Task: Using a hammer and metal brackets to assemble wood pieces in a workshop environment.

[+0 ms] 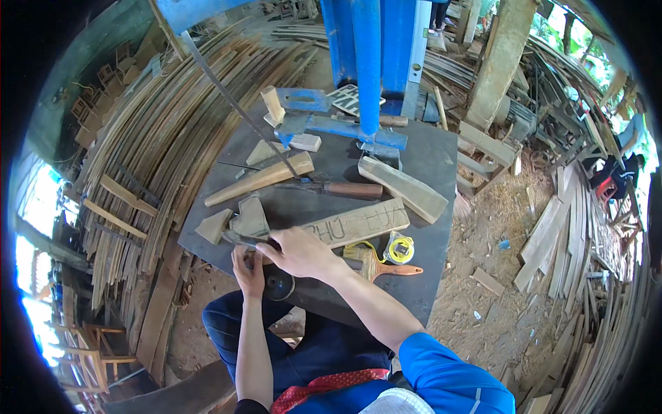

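Nearest: blue trousers and blue sleeve of the seated person, forearms entering from the lower edge.

Left hand (248,268): at the near edge of the desk (427,228), fingers curled round a dark round tool (279,283) that sits partly below the desk edge; its kind cannot be told.

Right hand (300,252): laid over the left, fingers pressed together and closed on the near end of a small wooden wedge piece (249,219).

Just beside, right: paintbrush (386,265) with orange handle; yellow tape measure (400,247).

Behind the hands: flat plank with written marks (358,222); triangular offcut (212,226) at the left.

Middle of desk: tapered wooden leg (258,179); wooden-handled chisel (345,189); thick angled block (403,188).

Far: blue machine column (369,55) rising from the desk, small blocks about its base.

Surroundings: stacked curved wooden slats (158,138) at left, sawdust floor (496,276) at right.
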### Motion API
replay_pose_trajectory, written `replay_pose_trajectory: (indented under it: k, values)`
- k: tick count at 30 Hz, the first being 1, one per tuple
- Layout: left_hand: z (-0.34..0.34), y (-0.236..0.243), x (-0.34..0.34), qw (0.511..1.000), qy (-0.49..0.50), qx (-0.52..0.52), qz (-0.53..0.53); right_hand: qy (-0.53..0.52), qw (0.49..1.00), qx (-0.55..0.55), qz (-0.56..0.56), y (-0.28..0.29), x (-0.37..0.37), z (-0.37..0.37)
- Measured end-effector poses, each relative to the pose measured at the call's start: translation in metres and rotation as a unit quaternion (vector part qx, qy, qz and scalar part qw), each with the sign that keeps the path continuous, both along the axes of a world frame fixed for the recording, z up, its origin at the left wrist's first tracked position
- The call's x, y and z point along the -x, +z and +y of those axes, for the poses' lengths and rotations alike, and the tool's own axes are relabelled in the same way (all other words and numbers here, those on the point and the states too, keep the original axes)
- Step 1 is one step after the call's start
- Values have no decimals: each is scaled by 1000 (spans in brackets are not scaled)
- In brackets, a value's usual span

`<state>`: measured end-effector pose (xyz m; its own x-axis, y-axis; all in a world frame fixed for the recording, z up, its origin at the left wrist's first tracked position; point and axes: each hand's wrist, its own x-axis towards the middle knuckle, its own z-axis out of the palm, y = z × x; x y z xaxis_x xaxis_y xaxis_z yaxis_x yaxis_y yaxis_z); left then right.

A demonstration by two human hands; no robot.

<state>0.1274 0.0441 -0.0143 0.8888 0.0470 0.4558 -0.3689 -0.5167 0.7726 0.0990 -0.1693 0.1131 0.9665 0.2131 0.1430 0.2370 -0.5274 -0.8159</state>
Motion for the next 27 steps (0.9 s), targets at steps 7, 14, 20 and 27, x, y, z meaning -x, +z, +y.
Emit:
replay_pose_trajectory:
  k: [7, 14, 20, 27]
  values:
    - [3, 16, -1, 990, -35, -131, -43, 1, 998, -70, 4, 7, 0, -3]
    - [1, 6, -1, 987, -34, -147, -51, 15, 1000, 10, 25, 10, 8, -9]
    - [7, 4, 6, 981, -28, -170, -84, 46, 999, -12, 11, 1, 7, -1]
    - [-19, 22, -7, 988, -27, -136, -68, -56, 991, -120, -21, 22, 2, -12]
